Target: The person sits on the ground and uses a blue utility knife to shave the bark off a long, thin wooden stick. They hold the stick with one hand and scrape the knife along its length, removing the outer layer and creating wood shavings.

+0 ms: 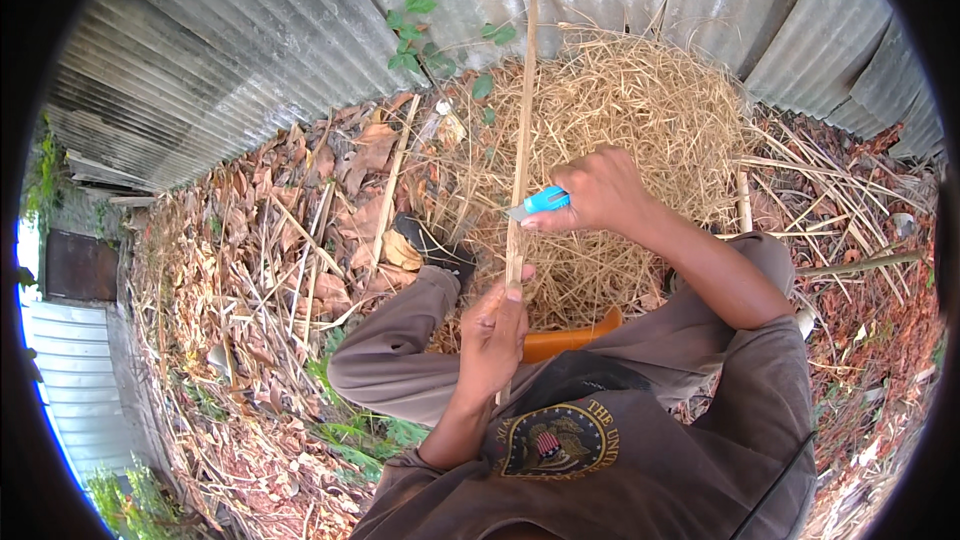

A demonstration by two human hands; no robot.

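A long, pale strip of wood or bamboo (526,100) stands nearly upright before me, its far end reaching up in front of the metal wall. My left hand (490,338) is closed around its lower part, with the near end close to my shirt. Higher up, my right hand (604,190) grips a blue-handled utility knife (546,201). The knife's short blade lies against the right side of the strip, above my left hand. Most of the knife's handle is hidden in my fingers.
A pile of straw-like shavings (660,110) lies beyond my bent legs. Corrugated metal sheets (260,30) wall off the far side. Dry leaves (330,160) and loose strips (396,180) cover the ground at left. An orange object (560,343) shows between my legs.
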